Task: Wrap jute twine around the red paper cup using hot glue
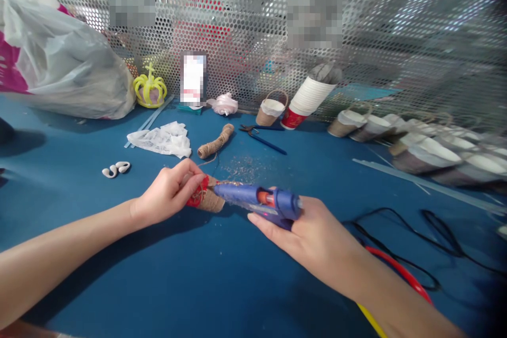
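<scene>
My left hand [171, 190] pinches a small red paper cup [194, 199] that lies on its side, partly wrapped in brown twine [212, 202]. Its far end is hidden behind my fingers. In my right hand [312, 227] is a blue glue gun [241, 194], pointed left. The gun's nozzle reaches the twine-covered side of the cup; I cannot tell whether it touches. Just beyond the cup, a bundle of twine [216, 141] rests on the blue table, and a thin strand trails from it toward the cup.
Blue-handled pliers [263, 137], a twine-wrapped cup basket [270, 112] and stacked paper cups [309, 97] stand behind. Several finished baskets [428, 153] line the right, near glue sticks [412, 177] and a black cord [439, 237]. White crumpled plastic [162, 140] and a large bag [67, 58] lie left.
</scene>
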Tool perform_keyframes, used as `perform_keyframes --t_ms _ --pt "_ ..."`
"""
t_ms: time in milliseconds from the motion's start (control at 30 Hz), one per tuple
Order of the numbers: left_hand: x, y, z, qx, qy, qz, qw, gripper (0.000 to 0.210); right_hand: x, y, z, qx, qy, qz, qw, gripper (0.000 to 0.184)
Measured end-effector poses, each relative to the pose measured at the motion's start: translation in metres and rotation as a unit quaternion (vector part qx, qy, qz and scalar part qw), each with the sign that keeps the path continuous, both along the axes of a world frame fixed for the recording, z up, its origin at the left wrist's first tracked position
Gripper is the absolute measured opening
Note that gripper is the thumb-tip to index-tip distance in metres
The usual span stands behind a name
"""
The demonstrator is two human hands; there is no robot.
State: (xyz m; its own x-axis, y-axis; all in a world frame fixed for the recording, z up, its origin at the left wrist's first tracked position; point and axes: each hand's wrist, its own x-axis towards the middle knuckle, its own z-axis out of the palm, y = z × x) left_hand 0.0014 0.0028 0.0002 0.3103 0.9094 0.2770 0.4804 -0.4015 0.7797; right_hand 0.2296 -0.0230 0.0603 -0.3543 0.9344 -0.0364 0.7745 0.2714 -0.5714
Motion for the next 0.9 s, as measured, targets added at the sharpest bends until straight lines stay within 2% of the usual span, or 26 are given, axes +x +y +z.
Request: perform_keyframes --t_ms 167,400,600,900 --pt "0.001 0.0 0.002 0.002 0.007 0.009 1.0 0.016 -0.001 -0.006 0.0 0.013 -0.01 0.022 1.0 0.013" --pt "0.0 0.0 0.002 -0.005 0.006 0.024 1.0 0.017 -0.003 -0.009 -0.001 0.03 -0.011 0.046 0.998 0.015" --pt "0.0 -0.001 -0.001 0.05 -0.003 -0.007 0.999 0.012 -0.001 -0.003 -0.002 0.034 -0.013 0.002 0.999 0.014" --pt "-0.001 -0.002 -0.005 0.167 0.002 -0.069 0.983 0.006 0.001 0.004 -0.001 0.004 0.028 -0.006 1.0 0.028"
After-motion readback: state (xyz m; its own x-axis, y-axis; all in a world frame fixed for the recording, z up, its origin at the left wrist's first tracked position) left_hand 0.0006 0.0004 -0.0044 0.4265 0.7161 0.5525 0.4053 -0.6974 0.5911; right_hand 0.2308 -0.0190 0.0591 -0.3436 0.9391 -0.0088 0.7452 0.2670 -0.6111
